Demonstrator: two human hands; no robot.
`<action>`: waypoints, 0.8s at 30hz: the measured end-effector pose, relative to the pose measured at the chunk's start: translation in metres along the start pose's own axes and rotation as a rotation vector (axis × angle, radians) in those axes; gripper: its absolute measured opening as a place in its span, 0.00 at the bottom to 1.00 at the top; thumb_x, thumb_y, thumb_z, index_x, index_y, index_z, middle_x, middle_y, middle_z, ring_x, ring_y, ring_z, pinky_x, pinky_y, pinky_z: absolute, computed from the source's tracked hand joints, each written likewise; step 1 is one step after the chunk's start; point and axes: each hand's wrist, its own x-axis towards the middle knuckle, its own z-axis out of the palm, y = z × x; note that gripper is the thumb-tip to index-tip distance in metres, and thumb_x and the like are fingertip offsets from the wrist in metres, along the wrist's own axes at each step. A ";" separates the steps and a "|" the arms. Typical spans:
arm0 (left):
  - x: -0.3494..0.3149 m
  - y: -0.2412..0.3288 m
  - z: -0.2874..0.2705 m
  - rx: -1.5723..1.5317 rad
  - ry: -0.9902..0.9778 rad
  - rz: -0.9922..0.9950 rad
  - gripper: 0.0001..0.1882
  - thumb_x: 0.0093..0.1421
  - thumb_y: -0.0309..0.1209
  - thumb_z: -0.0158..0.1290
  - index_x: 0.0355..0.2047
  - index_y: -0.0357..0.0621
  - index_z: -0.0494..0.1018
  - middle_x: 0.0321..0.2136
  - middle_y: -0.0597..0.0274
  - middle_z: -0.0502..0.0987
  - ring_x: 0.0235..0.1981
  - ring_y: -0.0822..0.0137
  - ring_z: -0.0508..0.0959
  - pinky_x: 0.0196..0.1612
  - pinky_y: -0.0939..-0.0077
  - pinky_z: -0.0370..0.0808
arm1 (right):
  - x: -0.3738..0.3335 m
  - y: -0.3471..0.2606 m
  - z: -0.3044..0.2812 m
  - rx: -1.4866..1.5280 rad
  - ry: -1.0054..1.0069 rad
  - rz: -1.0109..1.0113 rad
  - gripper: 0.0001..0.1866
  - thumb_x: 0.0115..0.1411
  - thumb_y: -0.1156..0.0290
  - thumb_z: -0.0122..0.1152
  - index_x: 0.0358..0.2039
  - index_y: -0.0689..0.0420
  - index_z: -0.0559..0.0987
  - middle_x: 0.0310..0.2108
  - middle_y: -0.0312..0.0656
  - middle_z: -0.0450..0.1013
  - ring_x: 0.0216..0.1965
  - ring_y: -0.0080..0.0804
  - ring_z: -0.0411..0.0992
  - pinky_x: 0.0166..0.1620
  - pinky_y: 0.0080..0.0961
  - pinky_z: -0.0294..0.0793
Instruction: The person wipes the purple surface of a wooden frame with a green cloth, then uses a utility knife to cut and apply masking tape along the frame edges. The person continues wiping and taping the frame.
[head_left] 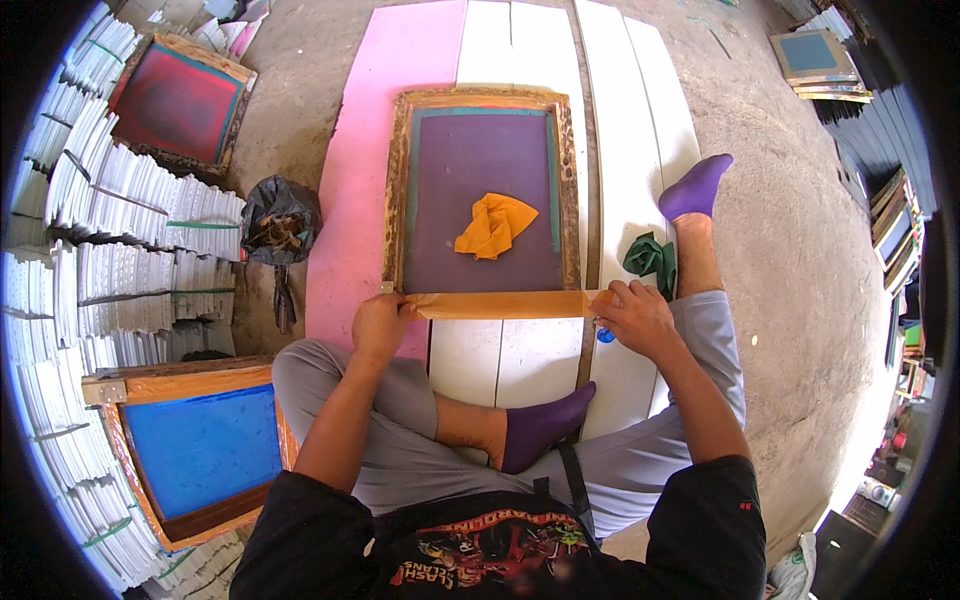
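A strip of brown tape (505,305) is stretched straight between my two hands along the near edge of a wooden-framed printing screen (481,150). My left hand (381,325) pinches the tape's left end by the frame's near left corner. Past the near right corner, my right hand (637,318) grips the other end, its fingers bent over it. A crumpled orange cloth (495,226) lies on the screen's purple mesh. Just below my right fingers shows a small round blue thing (605,335), too small to name.
Pink (350,200) and white boards (530,355) lie under the screen. A crumpled dark green cloth (651,259) rests by my right leg. Left are a black plastic bag (281,220), a blue screen (205,445), a red screen (178,105) and bundled white stacks (120,275).
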 end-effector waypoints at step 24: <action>0.003 -0.005 0.014 0.060 0.060 0.057 0.11 0.61 0.37 0.62 0.34 0.41 0.82 0.34 0.48 0.82 0.37 0.44 0.83 0.40 0.50 0.79 | 0.006 -0.012 0.000 -0.020 -0.064 0.061 0.15 0.64 0.53 0.61 0.49 0.39 0.84 0.53 0.43 0.74 0.57 0.44 0.71 0.59 0.48 0.70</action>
